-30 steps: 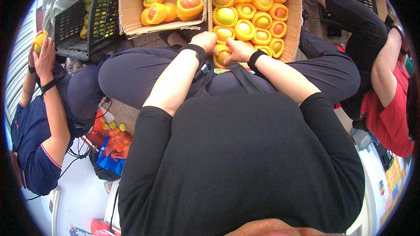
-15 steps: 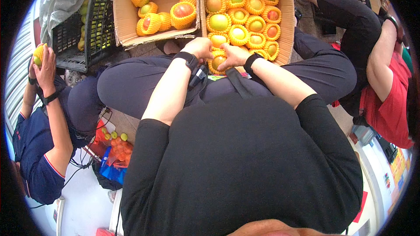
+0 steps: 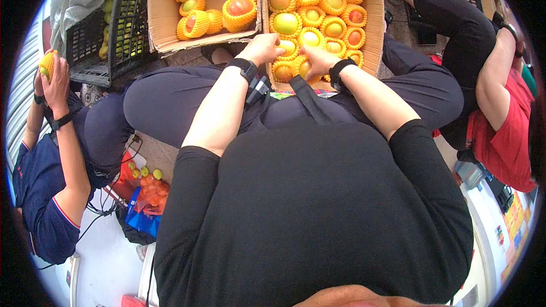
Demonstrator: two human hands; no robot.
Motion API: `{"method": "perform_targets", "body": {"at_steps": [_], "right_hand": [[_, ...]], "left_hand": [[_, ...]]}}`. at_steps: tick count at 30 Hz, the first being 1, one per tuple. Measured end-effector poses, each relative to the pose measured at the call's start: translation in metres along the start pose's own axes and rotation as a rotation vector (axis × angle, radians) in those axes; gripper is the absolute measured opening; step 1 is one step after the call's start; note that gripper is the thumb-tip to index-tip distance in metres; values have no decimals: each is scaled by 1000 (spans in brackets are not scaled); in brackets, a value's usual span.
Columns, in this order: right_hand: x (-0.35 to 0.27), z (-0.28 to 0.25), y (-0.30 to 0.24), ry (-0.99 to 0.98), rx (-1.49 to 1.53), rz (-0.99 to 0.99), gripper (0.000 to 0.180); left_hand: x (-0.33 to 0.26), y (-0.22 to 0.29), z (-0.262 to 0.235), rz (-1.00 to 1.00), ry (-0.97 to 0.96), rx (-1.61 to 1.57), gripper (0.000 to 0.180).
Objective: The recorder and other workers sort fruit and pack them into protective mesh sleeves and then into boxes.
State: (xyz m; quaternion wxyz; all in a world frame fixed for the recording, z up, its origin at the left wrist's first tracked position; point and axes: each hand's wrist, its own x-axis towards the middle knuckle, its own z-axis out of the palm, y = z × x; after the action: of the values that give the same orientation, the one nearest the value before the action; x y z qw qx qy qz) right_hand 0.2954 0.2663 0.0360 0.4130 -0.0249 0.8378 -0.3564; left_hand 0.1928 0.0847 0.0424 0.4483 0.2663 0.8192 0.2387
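In front of me stands a cardboard box filled with rows of round green-to-red fruit in yellow foam nets. My right hand is at its near edge, thumb and fingers around a netted fruit, which it partly covers. My left hand is over the box's near left corner, thumb and index finger apart, beside another netted fruit. No fruit shows in its grasp; its other fingers are partly hidden.
Left of it, a second cardboard box holds loosely piled netted fruit. Further left is a black crate with green fruit. A person at left holds a netted fruit; another in red sits at right. Bags of fruit lie behind on the left.
My hands have drawn apart; the left moved up and away from the front fruit. My right hand shifted slightly right and upward. A second front-row fruit now shows beside the first.
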Motion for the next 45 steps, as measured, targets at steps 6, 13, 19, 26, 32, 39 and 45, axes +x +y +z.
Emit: {"method": "perform_targets", "body": {"at_steps": [6, 13, 19, 26, 32, 39, 45], "right_hand": [[0, 13, -18, -72, -245, 105, 78], [5, 15, -18, -61, -266, 190, 74], [0, 13, -31, -69, -323, 237, 68], [-1, -17, -30, 170, -154, 7, 58], [-5, -25, -31, 337, 43, 55, 48], [0, -20, -21, 356, 73, 88, 46], [0, -20, -19, 402, 52, 80, 40]], "left_hand": [[0, -1, 2, 78, 62, 16, 32], [-3, 5, -4, 24, 41, -36, 33], [1, -2, -10, -11, 126, -79, 30], [17, -22, -38, -76, 635, -280, 20], [29, -61, -58, -259, 1062, -410, 21], [35, -83, -63, -454, 1114, -552, 25], [26, -109, -89, -598, 1143, -216, 24]]}}
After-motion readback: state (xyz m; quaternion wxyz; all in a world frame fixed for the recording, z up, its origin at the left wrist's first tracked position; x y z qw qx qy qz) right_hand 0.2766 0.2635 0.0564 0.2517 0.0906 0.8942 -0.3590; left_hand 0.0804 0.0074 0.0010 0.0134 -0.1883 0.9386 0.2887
